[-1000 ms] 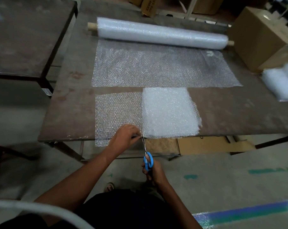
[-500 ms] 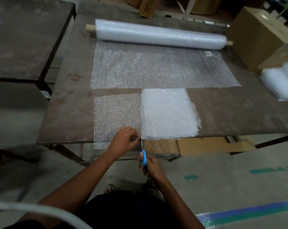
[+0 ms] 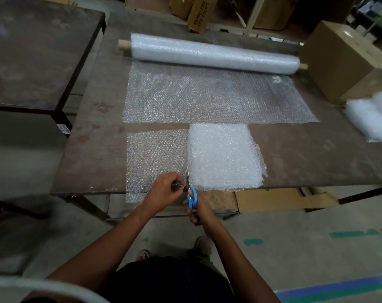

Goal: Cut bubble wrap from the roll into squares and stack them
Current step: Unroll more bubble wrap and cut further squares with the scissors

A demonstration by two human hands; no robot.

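So, head view: the roll (image 3: 214, 54) lies along the far edge of the table (image 3: 93, 149), with a sheet (image 3: 214, 99) unrolled from it toward the middle. Closer in, a cut strip (image 3: 155, 156) runs to the near edge and hangs a bit over it. Just right of it sits the stack (image 3: 224, 156) of white squares, also reaching the near edge. The left hand (image 3: 163, 192) is curled on the strip right at the near edge, pinching it. The right hand (image 3: 198, 212) grips blue-handled scissors (image 3: 191, 193), blades pointing away into the seam between strip and stack. A cardboard box (image 3: 347, 60) sits at the far right corner, and a white bundle (image 3: 371, 115) of wrap lies by the right edge. A second table (image 3: 32, 51) stands off to the left.
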